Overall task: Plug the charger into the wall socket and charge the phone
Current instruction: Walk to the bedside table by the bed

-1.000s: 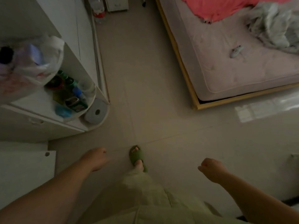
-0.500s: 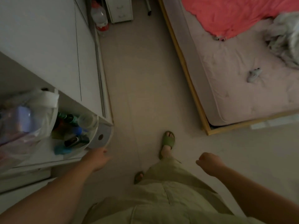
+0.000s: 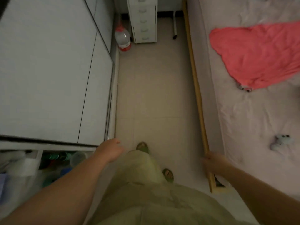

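Observation:
No charger, phone or wall socket shows in the head view. My left hand (image 3: pixel 110 150) hangs loosely curled beside the corner of the white wardrobe (image 3: pixel 48 75), holding nothing. My right hand (image 3: pixel 214 163) is a loose fist over the wooden bed frame (image 3: pixel 197 95) near its near corner, blurred, with nothing seen in it. My feet in green slippers (image 3: pixel 142 147) stand on the tiled floor between wardrobe and bed.
A narrow tiled aisle (image 3: pixel 154 88) runs ahead between the wardrobe and the bed's pink mattress (image 3: pixel 243 120). A white drawer unit (image 3: pixel 143 18) and a large water bottle (image 3: pixel 122 38) stand at its far end. A red blanket (image 3: pixel 259 57) and a small toy (image 3: pixel 280 142) lie on the bed. Shelves with bottles (image 3: pixel 61 159) are at lower left.
I have walked forward into the aisle; the shelf has slid down and left, the drawer unit and bottle have come nearer, and my right hand now hangs over the bed frame.

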